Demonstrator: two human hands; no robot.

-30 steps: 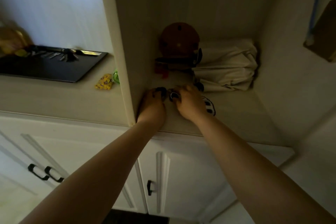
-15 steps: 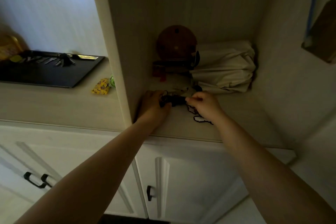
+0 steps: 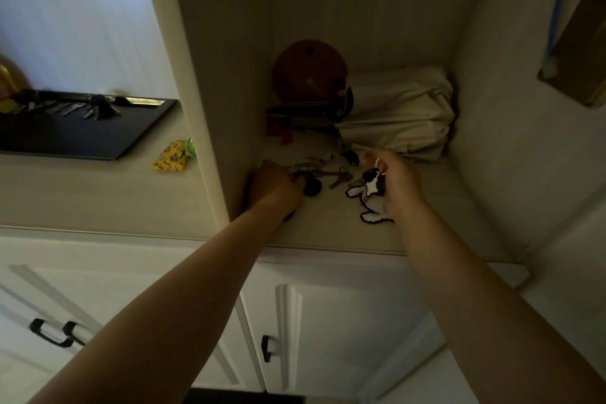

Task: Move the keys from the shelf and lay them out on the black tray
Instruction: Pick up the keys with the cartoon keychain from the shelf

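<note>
I see the shelf [image 3: 328,233] holding loose keys [image 3: 331,174], while the tray [image 3: 82,138] far left already carries some. My left hand [image 3: 273,189] closes on a dark fob [image 3: 312,188]; my right hand [image 3: 398,182] pinches a charm [image 3: 372,185]. The rings may tangle and drag strays off. The divider [image 3: 196,108] blocks the way; a bag [image 3: 396,112] crowds behind.

Keys [image 3: 331,171] lie on the shelf [image 3: 328,226] — the tray [image 3: 82,138] sits well left, past the divider [image 3: 210,108].

Two hands [image 3: 273,185] [image 3: 398,179], one black tray [image 3: 98,138], three cabinet handles [image 3: 267,348].
</note>
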